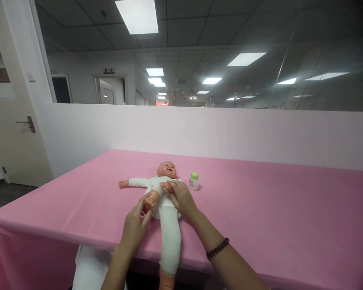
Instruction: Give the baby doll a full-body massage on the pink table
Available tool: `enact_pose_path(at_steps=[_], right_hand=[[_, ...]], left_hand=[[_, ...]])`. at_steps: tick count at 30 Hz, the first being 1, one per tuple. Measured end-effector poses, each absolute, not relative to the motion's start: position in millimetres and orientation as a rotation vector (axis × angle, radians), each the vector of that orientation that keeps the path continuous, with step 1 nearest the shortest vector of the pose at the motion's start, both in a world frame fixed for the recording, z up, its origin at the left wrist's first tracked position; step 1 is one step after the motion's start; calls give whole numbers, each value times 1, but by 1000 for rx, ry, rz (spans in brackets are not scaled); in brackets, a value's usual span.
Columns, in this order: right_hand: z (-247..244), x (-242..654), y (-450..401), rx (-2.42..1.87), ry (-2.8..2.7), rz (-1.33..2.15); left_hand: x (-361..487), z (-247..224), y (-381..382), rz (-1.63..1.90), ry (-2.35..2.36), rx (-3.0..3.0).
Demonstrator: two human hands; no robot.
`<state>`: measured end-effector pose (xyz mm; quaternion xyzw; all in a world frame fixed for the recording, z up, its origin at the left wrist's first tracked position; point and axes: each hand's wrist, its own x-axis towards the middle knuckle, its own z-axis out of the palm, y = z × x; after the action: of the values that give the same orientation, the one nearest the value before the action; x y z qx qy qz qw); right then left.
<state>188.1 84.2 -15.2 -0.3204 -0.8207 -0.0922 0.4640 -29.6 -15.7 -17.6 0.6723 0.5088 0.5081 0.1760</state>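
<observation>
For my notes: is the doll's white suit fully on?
Partly: the white suit covers the doll's body and one leg; the leg by the left hand is bare.

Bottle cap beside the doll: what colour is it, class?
The cap is green, best seen in the head view.

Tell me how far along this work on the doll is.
Done: a white garment covers the doll's body, one arm and one leg. In hand: the left hand grips the bare raised leg, the right hand the bare arm. Remaining: those two limbs are uncovered; the green-capped bottle stands untouched.
</observation>
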Motion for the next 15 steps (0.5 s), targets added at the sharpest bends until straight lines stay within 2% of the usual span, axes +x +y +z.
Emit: enact_pose_path(at_steps=[4,10,15], right_hand=[[-10,185,83,-814,-1768,-38],[9,193,89,-884,-1025,252],[-6,225,114,-1156,-492,364]], left_hand=[[-37,-16,-28,1568,1447,1843],[-81,-25,-69,1895,1548,1421],[-119,-60,-100,1804,1675,1429]])
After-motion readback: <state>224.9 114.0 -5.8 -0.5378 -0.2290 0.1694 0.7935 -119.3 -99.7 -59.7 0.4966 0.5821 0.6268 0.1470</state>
